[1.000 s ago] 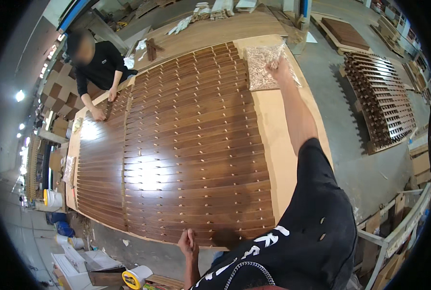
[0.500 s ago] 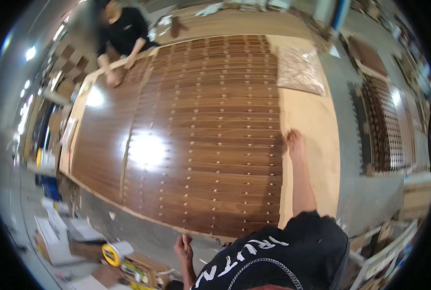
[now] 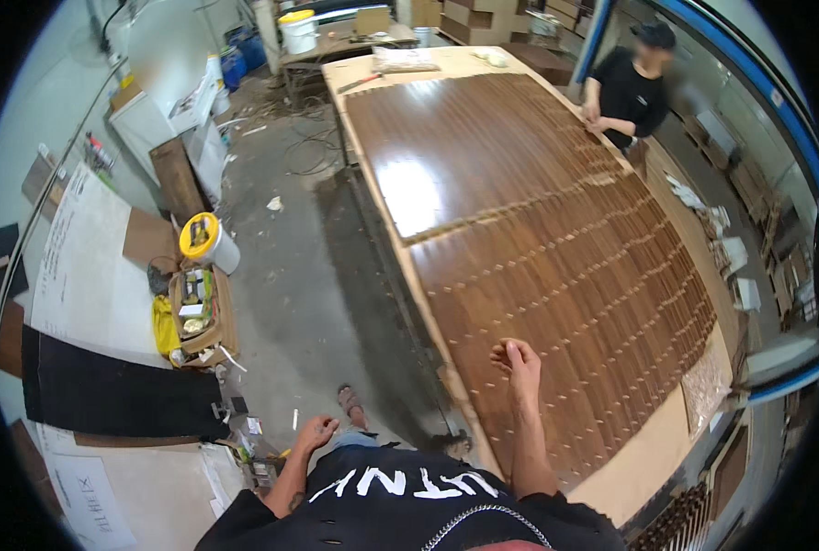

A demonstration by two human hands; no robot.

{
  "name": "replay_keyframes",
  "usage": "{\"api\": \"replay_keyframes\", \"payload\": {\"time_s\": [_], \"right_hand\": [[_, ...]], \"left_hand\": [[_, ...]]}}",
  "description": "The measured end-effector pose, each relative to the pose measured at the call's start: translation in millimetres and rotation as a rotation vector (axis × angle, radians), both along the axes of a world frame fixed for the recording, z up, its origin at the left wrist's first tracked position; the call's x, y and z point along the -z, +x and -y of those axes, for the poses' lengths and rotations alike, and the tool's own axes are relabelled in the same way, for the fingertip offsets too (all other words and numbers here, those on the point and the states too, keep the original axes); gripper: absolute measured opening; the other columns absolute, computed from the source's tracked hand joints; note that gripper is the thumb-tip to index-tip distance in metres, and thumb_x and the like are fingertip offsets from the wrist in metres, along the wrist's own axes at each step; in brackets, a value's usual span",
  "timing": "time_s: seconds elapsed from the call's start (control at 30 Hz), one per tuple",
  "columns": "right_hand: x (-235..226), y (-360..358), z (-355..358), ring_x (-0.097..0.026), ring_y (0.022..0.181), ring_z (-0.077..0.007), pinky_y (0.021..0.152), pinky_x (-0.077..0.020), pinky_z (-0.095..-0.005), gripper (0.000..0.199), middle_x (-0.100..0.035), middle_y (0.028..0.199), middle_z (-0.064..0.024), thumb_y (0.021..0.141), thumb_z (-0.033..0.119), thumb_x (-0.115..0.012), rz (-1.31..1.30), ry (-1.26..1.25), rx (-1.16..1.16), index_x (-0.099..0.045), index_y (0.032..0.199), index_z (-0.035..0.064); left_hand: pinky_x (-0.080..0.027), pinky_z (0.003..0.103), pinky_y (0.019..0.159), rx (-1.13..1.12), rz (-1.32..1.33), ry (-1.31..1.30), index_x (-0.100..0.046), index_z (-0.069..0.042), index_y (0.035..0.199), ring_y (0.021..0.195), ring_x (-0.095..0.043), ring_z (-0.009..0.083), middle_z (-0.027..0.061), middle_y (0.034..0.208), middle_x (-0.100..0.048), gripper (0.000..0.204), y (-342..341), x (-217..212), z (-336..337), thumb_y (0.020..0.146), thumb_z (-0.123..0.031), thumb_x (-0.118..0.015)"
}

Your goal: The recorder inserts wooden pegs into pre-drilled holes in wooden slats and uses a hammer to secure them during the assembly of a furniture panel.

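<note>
Now right hand (image 3: 518, 360) on one slatted panel (image 3: 556, 266), left hand (image 3: 314, 432) free

The co-worker's face (image 3: 650, 57) is blurred, and their hands (image 3: 596, 119) are too small to show any grip. The small pale spacers (image 3: 602, 303) between the dark wooden slats are too tiny to identify. The person's own torso (image 3: 409, 505) runs off the lower edge, hiding the near end of the long worktable (image 3: 611, 477).

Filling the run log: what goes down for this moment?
right hand: on slatted wood panel | left hand: free, over floor | co-worker: far edge
</note>
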State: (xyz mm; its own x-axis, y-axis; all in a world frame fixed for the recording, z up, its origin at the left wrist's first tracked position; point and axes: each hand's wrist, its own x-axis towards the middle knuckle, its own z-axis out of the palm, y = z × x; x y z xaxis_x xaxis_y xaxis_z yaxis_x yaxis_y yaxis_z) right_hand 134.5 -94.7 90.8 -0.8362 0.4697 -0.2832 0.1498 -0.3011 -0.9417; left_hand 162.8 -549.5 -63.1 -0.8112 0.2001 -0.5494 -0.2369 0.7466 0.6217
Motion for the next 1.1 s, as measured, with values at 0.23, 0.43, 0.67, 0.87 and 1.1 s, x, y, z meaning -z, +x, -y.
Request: {"api": "replay_keyframes", "payload": {"time_s": [0.23, 0.43, 0.67, 0.87, 1.1], "right_hand": [[-26.6, -147.2, 183.9, -0.066, 0.085, -0.0153, 0.076, -0.0541, -0.0283, 0.025, -0.067, 0.096, -0.0087, 0.099, 0.021, -0.056, -0.002, -0.037, -0.329, -0.063, 0.109, 0.0], [-11.9, -250.1, 269.0, -0.065, 0.09, -0.016, 0.081, -0.0516, -0.0314, 0.042, -0.067, 0.099, -0.0103, 0.094, 0.033, -0.06, 0.14, 0.408, -0.983, -0.061, 0.117, -0.0023], [36.1, -449.1, 293.0, -0.067, 0.087, -0.0197, 0.072, -0.0553, -0.0326, 0.046, -0.066, 0.103, -0.0146, 0.094, 0.031, -0.062, 0.191, 0.311, -0.97, -0.055, 0.127, -0.001], [34.2, -730.3, 298.1, -0.066, 0.088, -0.0197, 0.074, -0.0561, -0.0317, 0.044, -0.065, 0.098, -0.0113, 0.095, 0.03, -0.061, 0.048, 0.488, -0.838, -0.057, 0.122, -0.0038], [64.1, -1085.5, 192.3, -0.065, 0.097, -0.0397, 0.086, -0.0506, -0.0438, 0.044, -0.067, 0.1, -0.0279, 0.079, 0.034, -0.066, 0.001, 1.047, -0.242, -0.068, 0.103, -0.0033]], "left_hand": [[-0.052, 0.04, 0.069, -0.331, -0.129, -0.116, -0.066, 0.001, 0.1, 0.077, -0.066, 0.024, 0.0151, 0.088, -0.07, 0.049, -61.4, 55.1, 172.8, 0.093, -0.046, -0.053], [-0.051, 0.03, 0.06, -0.899, -0.233, 0.335, -0.066, 0.002, 0.097, 0.066, -0.064, 0.0147, 0.0099, 0.08, -0.067, 0.035, -167.6, 31.6, 208.7, 0.095, -0.032, -0.056], [-0.051, 0.032, 0.067, -0.769, -0.223, 0.226, -0.065, -0.001, 0.098, 0.068, -0.063, 0.0177, 0.0101, 0.081, -0.065, 0.033, -255.4, 50.7, 237.2, 0.095, -0.033, -0.059], [-0.045, 0.047, 0.095, -0.627, -0.15, -0.261, -0.066, -0.004, 0.112, 0.109, -0.059, 0.0382, 0.0215, 0.114, -0.064, 0.045, -254.2, 111.4, 309.8, 0.094, -0.042, -0.051], [-0.049, 0.047, 0.076, -0.222, -0.155, -0.651, -0.067, -0.004, 0.1, 0.088, -0.062, 0.0361, 0.0168, 0.102, -0.066, 0.032, -519.0, 80.9, 338.9, 0.089, -0.03, -0.054]]}}
